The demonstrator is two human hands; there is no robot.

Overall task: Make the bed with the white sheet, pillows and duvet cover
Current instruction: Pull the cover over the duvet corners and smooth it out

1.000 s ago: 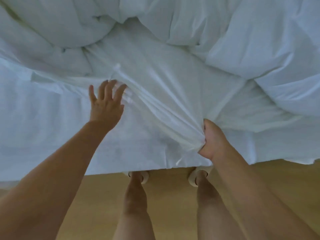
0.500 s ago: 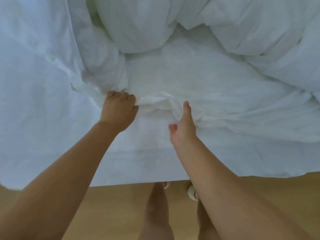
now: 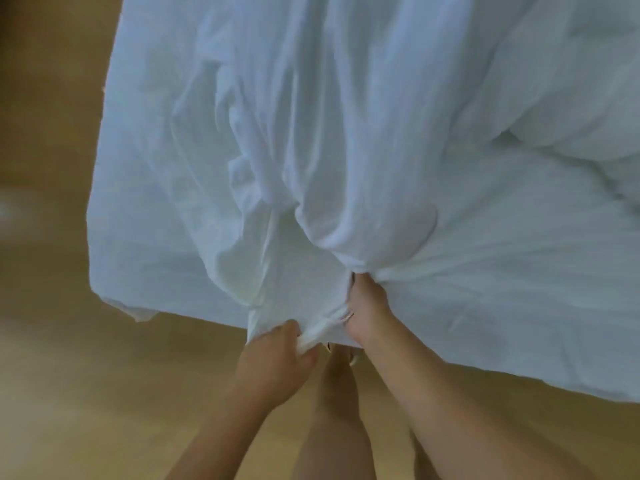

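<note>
We see the white sheet [image 3: 346, 133] rumpled over the bed, its folds running toward the near edge, where it is gathered into a tight bunch. At the upper right lies the puffy white duvet [image 3: 571, 98], heaped on the bed.

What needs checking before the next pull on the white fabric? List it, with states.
1. Left hand grips the bunched white fabric: ok.
2. Right hand grips a gathered fold: ok.
3. Fabric lies flat on the bed: not ok, creased.
4. Duvet spread out: not ok, heaped at upper right.
5. Which layer the hands hold, sheet or cover: cannot tell.
6. Pillows in place: cannot tell.
</note>
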